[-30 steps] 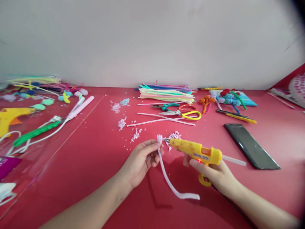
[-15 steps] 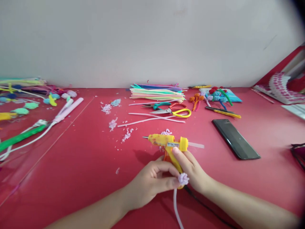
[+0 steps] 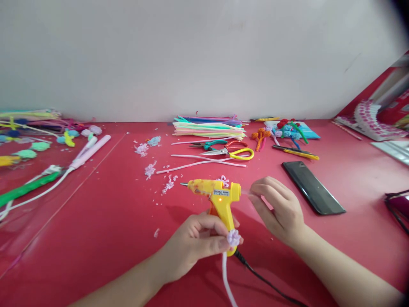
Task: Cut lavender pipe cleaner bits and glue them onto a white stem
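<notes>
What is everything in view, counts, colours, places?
Hot glue gun: one, yellow, centre
Glue stick: one, translucent, gun's rear
Chenille flower: one, lilac, lower centre
Cord: one, black, below gun
Pipe cleaners: many, mixed, back
Chenille ornaments: several, multicoloured, back right
Scissors: one, red and yellow, centre
Pliers: one, teal, beside scissors
Clippings: many, mostly lilac, centre
Smartphone: one, black, right
Hair straightener: one, pink, left
Table: one, red, beneath
Wall: one, grey, back
Left hand: one, holding gun, flower
Right hand: one, at glue stick

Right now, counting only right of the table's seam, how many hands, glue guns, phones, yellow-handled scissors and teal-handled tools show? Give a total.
Hands, left and right: 2
Glue gun: 1
Phone: 1
Scissors: 1
Teal-handled tool: 1
Total: 6
</notes>
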Demonstrator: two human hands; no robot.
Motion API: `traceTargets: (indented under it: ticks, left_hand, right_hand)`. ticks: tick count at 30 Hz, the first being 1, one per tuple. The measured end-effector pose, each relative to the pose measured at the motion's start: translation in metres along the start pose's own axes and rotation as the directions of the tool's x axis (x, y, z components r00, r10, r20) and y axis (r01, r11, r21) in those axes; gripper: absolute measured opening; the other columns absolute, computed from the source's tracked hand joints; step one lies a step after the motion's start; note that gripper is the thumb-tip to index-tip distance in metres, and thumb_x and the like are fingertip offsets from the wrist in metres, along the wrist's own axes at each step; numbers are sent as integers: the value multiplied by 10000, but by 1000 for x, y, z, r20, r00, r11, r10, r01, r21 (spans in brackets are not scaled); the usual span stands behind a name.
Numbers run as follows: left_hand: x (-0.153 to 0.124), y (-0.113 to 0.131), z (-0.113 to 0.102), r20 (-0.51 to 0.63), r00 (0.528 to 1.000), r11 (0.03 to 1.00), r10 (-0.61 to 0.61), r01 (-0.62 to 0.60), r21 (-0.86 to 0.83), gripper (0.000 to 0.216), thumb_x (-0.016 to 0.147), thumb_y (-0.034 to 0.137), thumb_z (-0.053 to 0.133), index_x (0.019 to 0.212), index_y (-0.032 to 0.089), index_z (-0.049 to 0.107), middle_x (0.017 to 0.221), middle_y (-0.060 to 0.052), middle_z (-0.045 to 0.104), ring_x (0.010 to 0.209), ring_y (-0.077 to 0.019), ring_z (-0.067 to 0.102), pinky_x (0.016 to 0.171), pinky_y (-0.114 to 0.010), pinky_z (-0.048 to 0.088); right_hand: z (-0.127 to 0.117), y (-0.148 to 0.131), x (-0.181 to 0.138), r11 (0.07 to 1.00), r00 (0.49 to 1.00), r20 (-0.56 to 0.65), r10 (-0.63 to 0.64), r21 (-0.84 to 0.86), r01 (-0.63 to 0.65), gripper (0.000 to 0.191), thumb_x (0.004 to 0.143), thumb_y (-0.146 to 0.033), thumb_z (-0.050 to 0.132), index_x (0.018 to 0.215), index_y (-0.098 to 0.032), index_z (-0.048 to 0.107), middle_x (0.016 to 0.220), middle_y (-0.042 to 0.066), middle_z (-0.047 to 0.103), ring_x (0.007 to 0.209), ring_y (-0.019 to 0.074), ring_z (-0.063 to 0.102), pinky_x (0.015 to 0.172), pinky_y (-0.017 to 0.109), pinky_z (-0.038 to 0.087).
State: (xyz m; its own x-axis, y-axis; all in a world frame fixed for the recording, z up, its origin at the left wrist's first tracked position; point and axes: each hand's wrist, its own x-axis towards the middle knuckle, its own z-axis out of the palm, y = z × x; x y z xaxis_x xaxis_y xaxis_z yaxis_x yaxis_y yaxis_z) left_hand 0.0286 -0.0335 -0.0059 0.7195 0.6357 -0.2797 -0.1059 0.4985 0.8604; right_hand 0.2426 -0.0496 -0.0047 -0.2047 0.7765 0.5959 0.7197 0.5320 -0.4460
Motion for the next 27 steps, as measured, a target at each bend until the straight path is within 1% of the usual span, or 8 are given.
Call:
traceTargets:
  ticks: [4, 9, 13, 15, 18, 23, 25, 27]
  left_hand:
    - [-1, 1, 0, -3, 1000, 998, -30, 30, 63, 76, 700, 220, 723, 685, 157, 684, 890, -57, 672, 834, -182, 639, 765, -286, 482]
    - [0, 2, 3, 21, 999, 999, -33, 32, 33, 55, 715, 210, 713, 702, 161, 689, 877, -50, 676, 857, -187, 644, 786, -294, 479]
    - [3, 0, 3, 19, 999, 995, 27, -24, -101, 19, 739, 194, 694, 740, 175, 691, 830, -24, 680, 933, -220, 649, 870, -324, 444]
    - [4, -1, 2, -1, 999, 990, 32, -32, -135, 17, 753, 195, 681, 752, 180, 689, 817, -18, 688, 939, -215, 649, 895, -326, 426]
    - [4, 0, 0, 34, 999, 990, 11, -6, -140, 28, 765, 175, 666, 762, 178, 694, 804, -24, 697, 882, -198, 659, 880, -338, 438]
    - [1, 2, 5, 134, 989, 992, -54, 69, -107, 34, 743, 160, 680, 742, 180, 708, 774, -17, 685, 762, -162, 654, 832, -331, 464]
    - [1, 3, 5, 115, 991, 995, -62, 71, -74, 22, 728, 173, 696, 727, 187, 713, 768, -11, 677, 763, -144, 634, 813, -290, 460]
    - [3, 4, 3, 63, 997, 998, -44, 47, -51, 8, 717, 191, 707, 710, 190, 711, 797, -13, 670, 801, -138, 610, 822, -264, 442]
  right_hand:
    - [4, -6, -2, 990, 991, 32, 133, 41, -135, 201, 882, -205, 431, 682, -206, 451, 616, -1, 435, 557, 132, 407, 551, 267, 322]
    - [5, -11, -4, 853, 903, 127, 411, 295, -430, 389, 920, -380, 367, 576, -201, 401, 523, -33, 372, 475, 99, 349, 489, 249, 280]
    - [7, -13, -1, 631, 868, 223, 444, 610, -480, 331, 864, -464, 456, 698, -181, 504, 653, -3, 479, 600, 121, 461, 585, 253, 391]
    - [10, -16, 2, 497, 815, 315, 486, 668, -554, 240, 813, -419, 563, 838, -182, 530, 752, 3, 524, 686, 130, 505, 642, 251, 433]
    - [18, -24, 5, 343, 739, 486, 466, 671, -657, 257, 809, -386, 585, 958, -179, 553, 833, 15, 578, 732, 128, 542, 661, 241, 465]
    - [27, -34, 1, 227, 609, 650, 454, 577, -784, 303, 798, -459, 578, 864, -164, 603, 693, -1, 602, 563, 103, 536, 482, 197, 433]
    - [26, -32, 0, 191, 602, 658, 451, 588, -786, 304, 790, -444, 595, 899, -161, 616, 716, 6, 624, 570, 111, 553, 501, 211, 448]
    - [23, -28, -1, 162, 634, 619, 464, 644, -747, 300, 798, -420, 593, 943, -160, 632, 827, 33, 660, 695, 145, 601, 642, 256, 489]
